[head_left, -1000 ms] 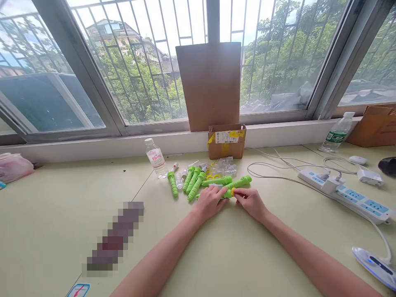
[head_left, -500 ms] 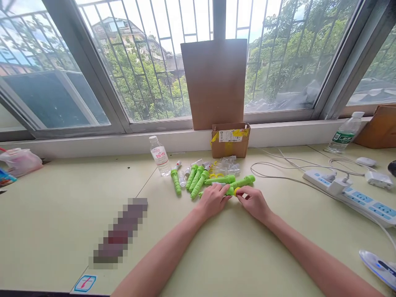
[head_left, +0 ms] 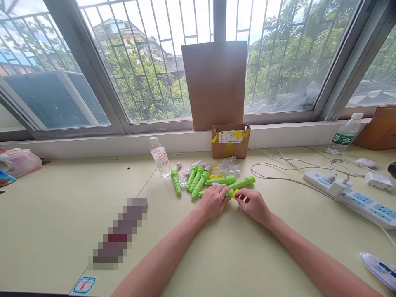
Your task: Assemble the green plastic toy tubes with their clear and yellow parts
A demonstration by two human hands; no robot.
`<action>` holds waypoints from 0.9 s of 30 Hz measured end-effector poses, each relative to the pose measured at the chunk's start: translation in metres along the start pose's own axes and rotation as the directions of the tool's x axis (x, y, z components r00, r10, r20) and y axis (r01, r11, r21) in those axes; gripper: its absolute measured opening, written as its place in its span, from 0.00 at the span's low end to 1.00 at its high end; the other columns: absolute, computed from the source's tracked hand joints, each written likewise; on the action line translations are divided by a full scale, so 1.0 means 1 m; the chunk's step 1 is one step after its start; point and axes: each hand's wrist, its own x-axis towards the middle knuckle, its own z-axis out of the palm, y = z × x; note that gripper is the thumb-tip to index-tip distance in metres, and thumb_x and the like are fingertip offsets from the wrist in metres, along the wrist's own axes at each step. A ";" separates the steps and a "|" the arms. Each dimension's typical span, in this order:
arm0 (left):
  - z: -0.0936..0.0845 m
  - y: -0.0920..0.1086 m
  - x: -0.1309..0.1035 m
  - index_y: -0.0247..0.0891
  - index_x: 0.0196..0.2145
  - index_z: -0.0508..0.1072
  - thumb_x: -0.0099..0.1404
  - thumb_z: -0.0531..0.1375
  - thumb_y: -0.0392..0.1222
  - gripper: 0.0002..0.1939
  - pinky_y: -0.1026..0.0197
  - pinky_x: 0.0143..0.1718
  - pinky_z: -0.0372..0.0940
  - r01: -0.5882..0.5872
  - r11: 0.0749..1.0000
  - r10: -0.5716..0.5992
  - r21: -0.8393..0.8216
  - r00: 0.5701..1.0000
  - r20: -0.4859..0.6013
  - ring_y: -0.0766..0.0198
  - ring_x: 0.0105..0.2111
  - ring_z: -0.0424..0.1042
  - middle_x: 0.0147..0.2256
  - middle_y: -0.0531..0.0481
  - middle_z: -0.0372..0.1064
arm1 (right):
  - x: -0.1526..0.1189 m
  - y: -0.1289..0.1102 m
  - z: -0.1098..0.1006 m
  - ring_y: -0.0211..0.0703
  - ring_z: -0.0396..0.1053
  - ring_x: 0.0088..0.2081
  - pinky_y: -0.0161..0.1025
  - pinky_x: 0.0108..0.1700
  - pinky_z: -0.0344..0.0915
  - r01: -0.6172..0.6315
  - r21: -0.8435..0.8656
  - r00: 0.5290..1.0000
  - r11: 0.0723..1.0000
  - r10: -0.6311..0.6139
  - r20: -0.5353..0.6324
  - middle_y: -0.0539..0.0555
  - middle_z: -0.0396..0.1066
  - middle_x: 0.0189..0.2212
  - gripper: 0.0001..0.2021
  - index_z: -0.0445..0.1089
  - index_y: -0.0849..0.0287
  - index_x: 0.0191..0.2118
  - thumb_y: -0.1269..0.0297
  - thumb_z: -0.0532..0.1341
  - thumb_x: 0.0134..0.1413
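My left hand [head_left: 213,202] grips a green threaded tube [head_left: 229,193] at the desk [head_left: 216,255] | my right hand [head_left: 254,205] pinches a yellow ring [head_left: 236,194] at its end | other green tubes [head_left: 199,185] lie just beyond

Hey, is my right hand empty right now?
No, the right hand pinches a yellow ring at the end of a green tube under the left hand.

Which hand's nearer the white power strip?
Right. The right hand, at the yellow ring, is left of the power strip; the left hand is farther left, on the green tube.
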 end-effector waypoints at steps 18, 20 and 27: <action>-0.006 0.004 -0.001 0.38 0.49 0.65 0.68 0.49 0.48 0.16 0.56 0.39 0.61 0.007 0.997 -0.007 -0.081 1.000 0.010 0.56 0.40 0.66 0.40 0.44 0.67 | -0.002 -0.003 -0.001 0.40 0.70 0.28 0.34 0.24 0.67 0.001 -0.051 1.000 0.999 -0.002 -0.030 0.53 0.73 0.28 0.06 0.71 0.56 0.33 0.66 0.57 0.55; -0.006 0.004 -0.001 0.39 0.49 0.65 0.68 0.50 0.48 0.16 0.56 0.39 0.61 0.007 0.997 -0.006 -0.082 1.000 0.010 0.57 0.40 0.66 0.40 0.44 0.67 | -0.002 -0.005 -0.001 0.40 0.69 0.29 0.33 0.24 0.66 0.042 -0.086 0.998 0.995 -0.046 -0.049 0.54 0.72 0.30 0.08 0.72 0.56 0.34 0.66 0.55 0.57; -0.005 0.003 -0.001 0.39 0.49 0.65 0.69 0.49 0.47 0.16 0.56 0.38 0.61 0.007 0.996 -0.007 -0.090 1.000 0.000 0.57 0.39 0.66 0.39 0.45 0.67 | -0.002 -0.009 0.000 0.39 0.67 0.29 0.33 0.25 0.65 0.084 -0.153 0.995 0.985 -0.092 -0.044 0.54 0.70 0.29 0.10 0.73 0.55 0.35 0.67 0.54 0.59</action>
